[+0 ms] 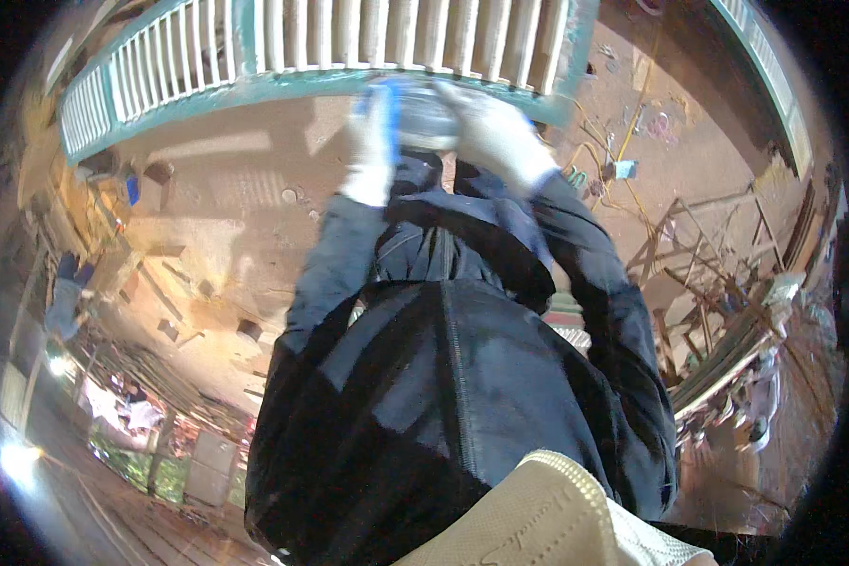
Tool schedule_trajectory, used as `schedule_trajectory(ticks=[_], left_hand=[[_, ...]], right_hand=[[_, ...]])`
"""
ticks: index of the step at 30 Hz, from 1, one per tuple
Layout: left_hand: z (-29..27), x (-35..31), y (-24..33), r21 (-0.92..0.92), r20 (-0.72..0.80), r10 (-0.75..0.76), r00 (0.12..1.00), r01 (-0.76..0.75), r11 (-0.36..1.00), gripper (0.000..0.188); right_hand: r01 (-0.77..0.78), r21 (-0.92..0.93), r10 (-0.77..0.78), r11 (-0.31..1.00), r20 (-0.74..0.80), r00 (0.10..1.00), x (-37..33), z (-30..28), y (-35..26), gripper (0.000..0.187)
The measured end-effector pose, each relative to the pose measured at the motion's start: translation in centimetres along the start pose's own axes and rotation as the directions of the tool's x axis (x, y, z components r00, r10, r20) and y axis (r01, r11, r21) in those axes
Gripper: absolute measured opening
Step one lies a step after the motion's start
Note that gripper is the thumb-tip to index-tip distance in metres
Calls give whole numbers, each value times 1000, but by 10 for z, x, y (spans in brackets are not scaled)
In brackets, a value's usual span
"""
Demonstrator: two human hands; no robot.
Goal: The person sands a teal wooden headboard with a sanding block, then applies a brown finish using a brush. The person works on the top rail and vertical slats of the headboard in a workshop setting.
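Note:
Both my hands wear white gloves, the left one blue along its edge. Between them sits a rounded, greyish, shiny container (426,118), smeared by motion, so its exact kind is unclear. My left hand (375,140) is closed against its left side. Over the container's right side and top curls my right hand (502,134); its fingers are partly blurred. Just beyond the container runs the teal frame (316,85) of a long panel with white slats (415,36). The container overlaps the frame's near edge in the picture; whether they touch cannot be told.
A second teal-framed panel (769,71) stands at the far right. Yellow cord (632,123) trails over the brown floor (226,203). Wooden frames (717,236) lie right, and loose wood pieces (160,288) left. Another person (64,302) is at the left edge.

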State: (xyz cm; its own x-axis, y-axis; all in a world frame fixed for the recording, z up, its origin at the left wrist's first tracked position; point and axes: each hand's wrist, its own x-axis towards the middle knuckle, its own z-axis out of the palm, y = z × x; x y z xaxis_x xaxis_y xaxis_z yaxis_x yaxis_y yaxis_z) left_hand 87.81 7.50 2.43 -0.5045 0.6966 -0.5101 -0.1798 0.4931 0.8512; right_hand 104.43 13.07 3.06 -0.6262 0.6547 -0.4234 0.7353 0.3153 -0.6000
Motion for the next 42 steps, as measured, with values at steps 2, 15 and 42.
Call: schedule_trajectory(ticks=[2,15,42], left_hand=[[49,-16,-36,-37,140,32,990,-27,999,23],[112,-48,-42,-107,50,260,964,-254,961,13],[-352,200,16,-272,-120,-143,982,106,957,28]], right_hand=[[-58,-52,62,997,61,996,-40,-28,38,82],[-278,54,273,959,93,958,-67,-45,63,79],[-6,98,-3,995,87,996,238,117,-293,48]])
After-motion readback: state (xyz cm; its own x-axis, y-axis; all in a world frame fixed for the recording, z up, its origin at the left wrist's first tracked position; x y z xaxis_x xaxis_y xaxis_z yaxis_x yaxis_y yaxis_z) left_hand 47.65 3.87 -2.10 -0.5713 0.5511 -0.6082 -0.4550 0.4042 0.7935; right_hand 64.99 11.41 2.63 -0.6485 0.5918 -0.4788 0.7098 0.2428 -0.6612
